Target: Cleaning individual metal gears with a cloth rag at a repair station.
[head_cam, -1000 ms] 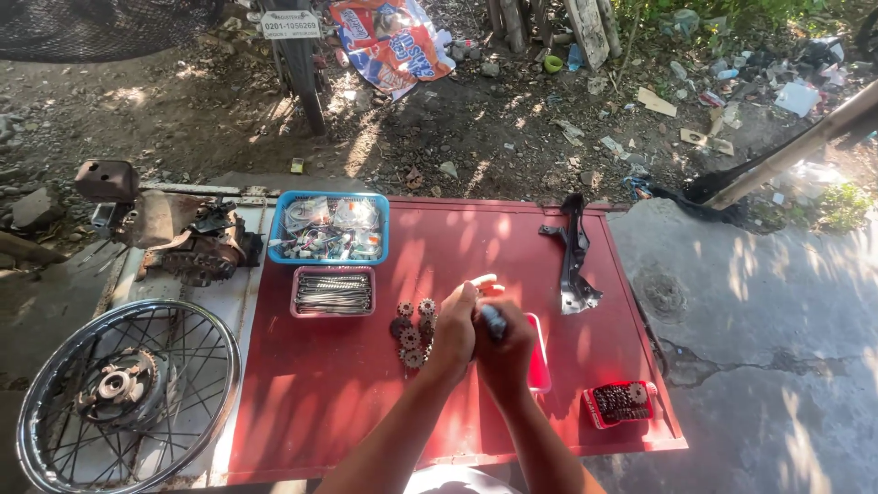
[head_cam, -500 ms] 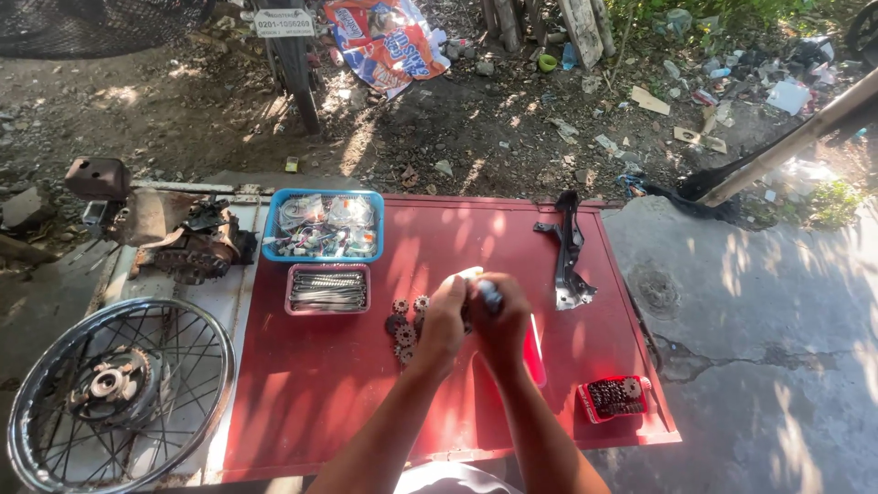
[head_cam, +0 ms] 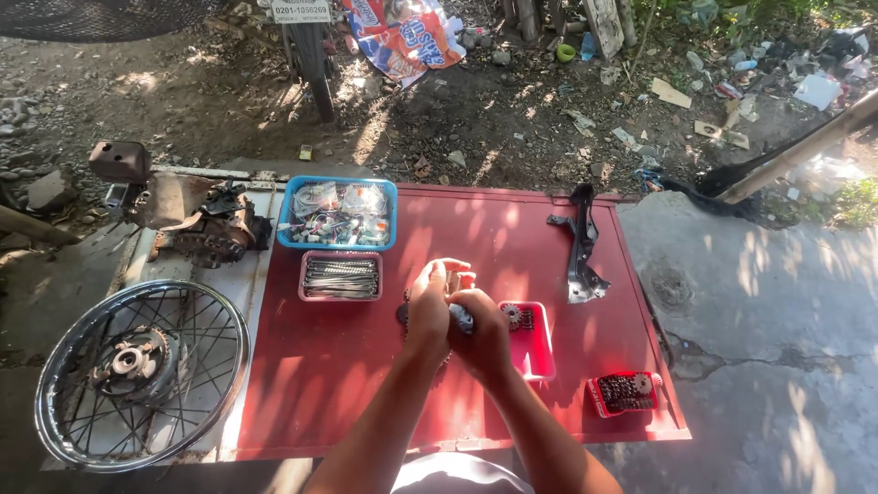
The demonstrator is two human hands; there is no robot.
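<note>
Head view: both hands, left [head_cam: 428, 311] and right [head_cam: 483, 340], clench one small metal part [head_cam: 462, 317] above the red board [head_cam: 366, 384], beside a pink tray [head_cam: 540, 352]. It looks stiff, weighty, maybe greasy; gripping its rim seems safest.
</note>
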